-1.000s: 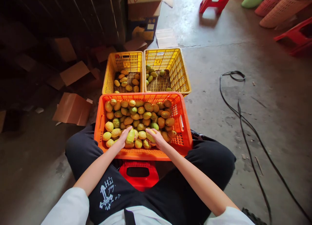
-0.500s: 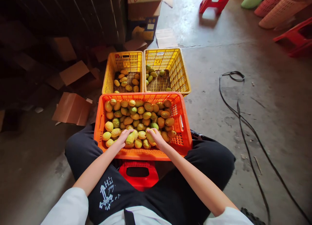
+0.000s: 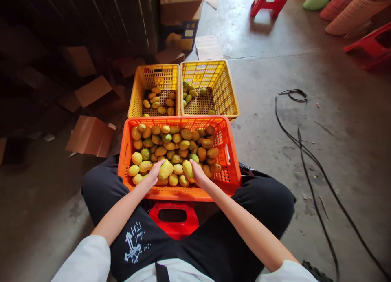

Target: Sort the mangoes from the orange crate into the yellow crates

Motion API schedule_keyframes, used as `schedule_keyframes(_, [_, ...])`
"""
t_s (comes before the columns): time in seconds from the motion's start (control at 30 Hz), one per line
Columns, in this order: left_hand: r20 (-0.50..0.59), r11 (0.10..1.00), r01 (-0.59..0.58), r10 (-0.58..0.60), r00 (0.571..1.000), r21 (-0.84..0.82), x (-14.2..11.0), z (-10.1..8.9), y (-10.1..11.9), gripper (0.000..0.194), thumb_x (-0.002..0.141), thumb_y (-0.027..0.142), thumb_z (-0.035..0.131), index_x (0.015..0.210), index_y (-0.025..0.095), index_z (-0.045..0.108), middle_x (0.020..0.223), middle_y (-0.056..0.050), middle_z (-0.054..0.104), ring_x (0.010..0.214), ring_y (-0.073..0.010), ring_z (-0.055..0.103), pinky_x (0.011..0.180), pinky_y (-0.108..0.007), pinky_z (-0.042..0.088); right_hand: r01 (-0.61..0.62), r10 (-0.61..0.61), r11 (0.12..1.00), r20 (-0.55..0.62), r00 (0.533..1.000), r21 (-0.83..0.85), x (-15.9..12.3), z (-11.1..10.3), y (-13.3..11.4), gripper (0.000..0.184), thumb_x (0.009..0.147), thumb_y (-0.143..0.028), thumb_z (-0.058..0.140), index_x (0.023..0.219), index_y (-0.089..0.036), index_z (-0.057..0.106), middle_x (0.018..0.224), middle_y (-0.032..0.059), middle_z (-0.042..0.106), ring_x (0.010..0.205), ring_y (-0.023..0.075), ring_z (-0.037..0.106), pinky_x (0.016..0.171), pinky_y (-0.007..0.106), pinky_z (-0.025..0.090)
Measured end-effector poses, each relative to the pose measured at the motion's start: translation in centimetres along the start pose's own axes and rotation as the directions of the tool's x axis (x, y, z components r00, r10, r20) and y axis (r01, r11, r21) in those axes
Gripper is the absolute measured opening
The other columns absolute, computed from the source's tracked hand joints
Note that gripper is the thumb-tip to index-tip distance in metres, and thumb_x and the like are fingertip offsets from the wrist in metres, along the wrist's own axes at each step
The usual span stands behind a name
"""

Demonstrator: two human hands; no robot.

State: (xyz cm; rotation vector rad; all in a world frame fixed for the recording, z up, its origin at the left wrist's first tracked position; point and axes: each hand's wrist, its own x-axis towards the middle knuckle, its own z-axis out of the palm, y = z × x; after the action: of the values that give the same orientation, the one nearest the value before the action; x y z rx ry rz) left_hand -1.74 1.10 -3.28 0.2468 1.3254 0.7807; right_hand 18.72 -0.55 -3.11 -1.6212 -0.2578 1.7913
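My left hand (image 3: 154, 174) is closed around a bumpy yellow-green lemon (image 3: 165, 169), its thumb along the top. In my right hand (image 3: 199, 174) is another yellowish lemon (image 3: 188, 170), gripped from its right side; the undersides of both hands are hidden. Both lemons are held just over the near side of an orange plastic crate (image 3: 234, 168). Many more lemons (image 3: 160, 150), yellow to green and some brownish, lie spread across the crate beneath and beyond my hands.
Two yellow crates stand behind the orange one: the left crate (image 3: 133, 98) holds several yellow fruits, the right crate (image 3: 230, 92) several green ones. A red stool (image 3: 174, 229) sits under the orange crate. Cardboard (image 3: 90, 135) lies left; a black cable (image 3: 308, 151) crosses the floor right.
Both lemons have been turned in my fingers and show more of their upper surfaces. My fingers have shifted slightly outward around them; the crates have stayed in place.
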Motion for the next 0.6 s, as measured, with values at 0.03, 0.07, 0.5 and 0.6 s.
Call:
schedule_keyframes(0.03, [-0.018, 1.000, 0.008, -0.008, 1.000, 0.001, 0.0, 0.1, 0.1, 0.036, 0.085, 0.046, 0.089, 0.102, 0.017, 0.076, 0.090, -0.009, 0.082, 0.099, -0.0272, 0.081, 0.097, -0.036, 0.063, -0.003, 0.003, 1.000, -0.003, 1.000, 0.000, -0.1, 0.0, -0.1, 0.027, 0.103, -0.050, 0.058, 0.090, -0.028, 0.049, 0.071, -0.0007, 0.066, 0.069, 0.0230, 0.074, 0.066, 0.036, 0.065])
schedule_keyframes(0.07, [-0.034, 1.000, 0.020, -0.020, 0.999, 0.005, -0.1, 0.2, 0.2, 0.037, 0.086, 0.047, 0.087, 0.102, 0.016, 0.076, 0.089, -0.009, 0.082, 0.095, -0.0270, 0.081, 0.094, -0.036, 0.064, -0.008, 0.008, 1.000, -0.006, 1.000, -0.001, -0.2, 0.0, -0.1, 0.026, 0.104, -0.050, 0.057, 0.090, -0.028, 0.050, 0.071, -0.0002, 0.067, 0.071, 0.0232, 0.074, 0.066, 0.035, 0.065])
schedule_keyframes(0.5, [0.057, 0.981, 0.067, -0.078, 0.995, 0.182, -1.4, 0.6, 0.8, 0.027, 0.083, 0.022, 0.093, 0.082, 0.016, 0.066, 0.071, -0.005, 0.073, 0.061, -0.0178, 0.071, 0.063, -0.027, 0.059, 0.085, -0.062, 0.971, 0.107, 0.992, -0.222, -1.5, -0.2, -0.6, 0.047, 0.068, -0.040, 0.097, 0.093, -0.025, 0.060, 0.076, -0.0046, 0.068, 0.064, 0.0149, 0.066, 0.056, 0.026, 0.058])
schedule_keyframes(0.6, [0.045, 0.977, 0.096, -0.106, 0.993, 0.192, -1.2, 0.4, 0.4, 0.026, 0.083, 0.023, 0.092, 0.085, 0.014, 0.068, 0.073, -0.007, 0.075, 0.065, -0.0182, 0.072, 0.065, -0.028, 0.060, 0.084, -0.052, 0.968, 0.138, 0.989, -0.238, -1.8, -0.1, -0.7, 0.039, 0.073, -0.039, 0.091, 0.092, -0.025, 0.060, 0.076, -0.0044, 0.070, 0.063, 0.0153, 0.068, 0.055, 0.025, 0.057])
